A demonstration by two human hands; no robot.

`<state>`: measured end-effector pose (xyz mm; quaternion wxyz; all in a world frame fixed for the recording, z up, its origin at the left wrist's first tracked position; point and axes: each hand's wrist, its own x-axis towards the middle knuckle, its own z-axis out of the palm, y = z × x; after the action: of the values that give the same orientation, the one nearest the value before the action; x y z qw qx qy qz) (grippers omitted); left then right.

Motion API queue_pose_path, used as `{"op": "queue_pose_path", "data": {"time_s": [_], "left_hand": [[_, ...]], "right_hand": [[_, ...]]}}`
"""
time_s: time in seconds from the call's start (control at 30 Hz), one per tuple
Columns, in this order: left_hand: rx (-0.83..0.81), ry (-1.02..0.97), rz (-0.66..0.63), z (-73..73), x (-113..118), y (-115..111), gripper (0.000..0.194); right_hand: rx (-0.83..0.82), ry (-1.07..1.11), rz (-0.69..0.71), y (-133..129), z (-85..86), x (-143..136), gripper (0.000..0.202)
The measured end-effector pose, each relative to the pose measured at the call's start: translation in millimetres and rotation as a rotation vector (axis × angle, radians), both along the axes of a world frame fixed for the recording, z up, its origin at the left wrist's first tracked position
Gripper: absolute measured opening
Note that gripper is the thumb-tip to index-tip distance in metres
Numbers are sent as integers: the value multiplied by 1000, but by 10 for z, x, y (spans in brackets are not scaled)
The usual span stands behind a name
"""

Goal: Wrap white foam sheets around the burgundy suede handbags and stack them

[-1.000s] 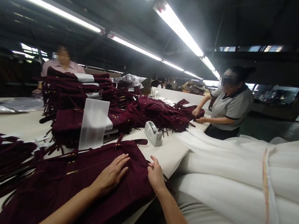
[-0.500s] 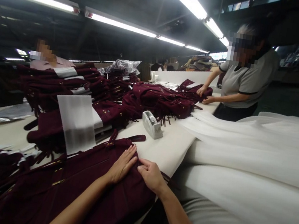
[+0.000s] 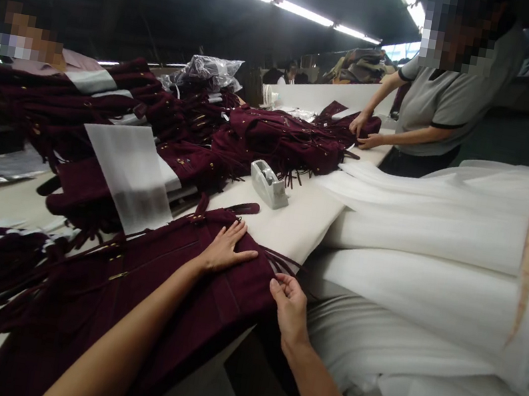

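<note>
A large maroon bag with a gold zip pull and thin straps lies across the near part of the white table. My left hand rests on its upper right part, palm down, fingers and thumb spread. At the bag's right end is my right hand, its fingers curled and thumb near the fingertips, beside the thin dark straps. Whether something is pinched there is too small to tell. Just beyond the bag stands a grey tape dispenser.
Piled maroon bags cover the table's far side, with a white sheet over some. Large white rolls line the right. A person in a grey shirt handles bags at the far right; another person is at left.
My left hand's thumb has spread away from its fingers. My right hand has moved right and nearer, from beside the left hand to the bag's end. The view has shifted, tilting down.
</note>
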<state>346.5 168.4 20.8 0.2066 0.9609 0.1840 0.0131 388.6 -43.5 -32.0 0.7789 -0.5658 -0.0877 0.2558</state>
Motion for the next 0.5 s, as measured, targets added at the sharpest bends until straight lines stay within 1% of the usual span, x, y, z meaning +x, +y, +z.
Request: {"op": "queue_pose_path", "data": {"time_s": [0.07,0.13,0.17,0.23,0.3,0.37,0.5], "left_hand": [[-6,8,-2,22,-3,-19,95],[-12,7,4,34,-4,-30,98],[-17,3,6,35,-5,-32,99],[-23,-16,10,30,-9,-31,101],[-25,-34,13,25,-20,-31,103],[-23,-39,16,27,-36,-36,104],[-19,-34,17,43,-65,-55,104]], "right_hand": [[3,88,-24,1,-24,-18,48],[-76,162,-37,-32,-2,-41,50],[-115,210,-6,-61,23,-53,50],[-140,329,153,-129,90,-70,51],[-105,407,325,-197,159,-68,51],[-123,376,402,-253,212,-39,49],[-293,196,402,-307,232,67,48]]}}
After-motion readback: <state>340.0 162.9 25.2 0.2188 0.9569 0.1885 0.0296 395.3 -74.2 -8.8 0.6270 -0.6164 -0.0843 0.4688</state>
